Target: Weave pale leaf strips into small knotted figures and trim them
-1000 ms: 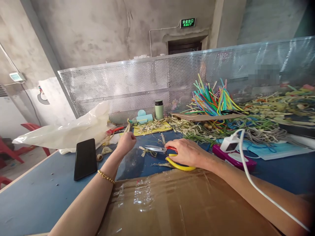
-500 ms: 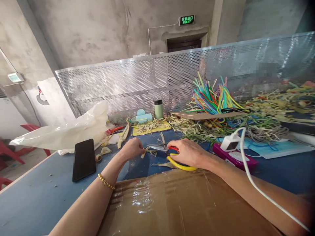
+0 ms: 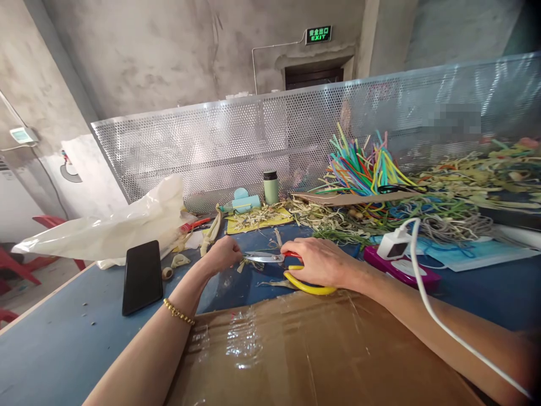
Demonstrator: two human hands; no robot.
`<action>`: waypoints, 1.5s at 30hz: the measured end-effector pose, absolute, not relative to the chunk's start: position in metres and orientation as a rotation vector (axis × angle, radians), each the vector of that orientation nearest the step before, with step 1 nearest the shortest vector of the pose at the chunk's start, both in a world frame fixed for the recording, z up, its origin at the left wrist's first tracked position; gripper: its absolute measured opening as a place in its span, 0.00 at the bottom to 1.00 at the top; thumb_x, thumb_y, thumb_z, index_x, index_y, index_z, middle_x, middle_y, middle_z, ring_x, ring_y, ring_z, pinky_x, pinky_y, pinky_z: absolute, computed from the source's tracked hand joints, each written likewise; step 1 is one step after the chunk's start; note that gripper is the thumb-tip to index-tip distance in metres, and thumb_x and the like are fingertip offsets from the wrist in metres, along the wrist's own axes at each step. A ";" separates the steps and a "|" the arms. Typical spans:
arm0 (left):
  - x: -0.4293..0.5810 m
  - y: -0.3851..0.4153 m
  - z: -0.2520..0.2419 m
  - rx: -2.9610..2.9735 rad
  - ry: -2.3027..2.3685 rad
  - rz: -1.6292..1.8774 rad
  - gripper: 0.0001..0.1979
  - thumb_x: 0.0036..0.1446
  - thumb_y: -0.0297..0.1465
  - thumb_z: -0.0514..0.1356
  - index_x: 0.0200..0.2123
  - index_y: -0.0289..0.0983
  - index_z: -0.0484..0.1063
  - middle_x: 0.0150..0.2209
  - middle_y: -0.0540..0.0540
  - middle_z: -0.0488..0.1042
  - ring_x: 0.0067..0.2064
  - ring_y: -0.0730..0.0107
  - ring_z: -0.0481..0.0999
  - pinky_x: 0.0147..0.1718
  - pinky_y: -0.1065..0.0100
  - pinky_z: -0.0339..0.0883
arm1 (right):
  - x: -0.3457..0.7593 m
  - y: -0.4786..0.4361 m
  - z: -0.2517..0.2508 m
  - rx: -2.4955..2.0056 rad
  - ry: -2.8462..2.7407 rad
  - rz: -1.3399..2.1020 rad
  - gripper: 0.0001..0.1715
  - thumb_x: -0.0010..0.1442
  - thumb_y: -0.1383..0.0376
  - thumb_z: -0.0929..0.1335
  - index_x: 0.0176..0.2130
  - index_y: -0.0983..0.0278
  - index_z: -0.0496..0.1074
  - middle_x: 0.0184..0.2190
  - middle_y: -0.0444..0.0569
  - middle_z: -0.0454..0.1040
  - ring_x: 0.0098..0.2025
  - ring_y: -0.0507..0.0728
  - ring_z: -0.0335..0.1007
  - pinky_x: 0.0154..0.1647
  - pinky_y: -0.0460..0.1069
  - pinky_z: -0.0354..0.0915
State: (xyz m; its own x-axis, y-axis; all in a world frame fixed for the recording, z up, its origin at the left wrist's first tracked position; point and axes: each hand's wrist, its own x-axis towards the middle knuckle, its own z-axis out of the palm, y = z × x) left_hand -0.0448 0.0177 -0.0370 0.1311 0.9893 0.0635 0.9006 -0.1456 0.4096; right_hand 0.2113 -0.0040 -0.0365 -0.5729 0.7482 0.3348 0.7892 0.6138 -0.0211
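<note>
My right hand is closed around a pair of scissors with red and yellow handles. Their silver blades point left, nearly together, and reach the fingertips of my left hand. Pinched in that left hand is a small knot of pale green, dried plant strips, partly behind the blades. Whether the blades cut into the strips I cannot tell. Below the scissors a dry husk piece lies on the blue table, just beyond the edge of a brown cardboard sheet.
Left of my hands lie a black phone and a crumpled plastic bag. A green bottle stands at the back. Colourful pipe cleaners and heaped plant strips fill the right. A white cable crosses over my right forearm.
The scissor blades have come closer together, and their tips have moved left to my left fingertips. Both hands stay in nearly the same place. The whole view has shifted slightly.
</note>
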 end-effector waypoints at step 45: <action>-0.044 0.022 -0.022 1.942 1.860 1.209 0.09 0.50 0.34 0.55 0.26 0.34 0.72 0.22 0.48 0.73 0.26 0.70 0.68 0.26 0.70 0.58 | 0.196 0.002 -0.038 -1.089 -2.664 -0.194 0.17 0.57 0.57 0.68 0.45 0.60 0.76 0.39 0.51 0.80 0.40 0.61 0.77 0.34 0.48 0.60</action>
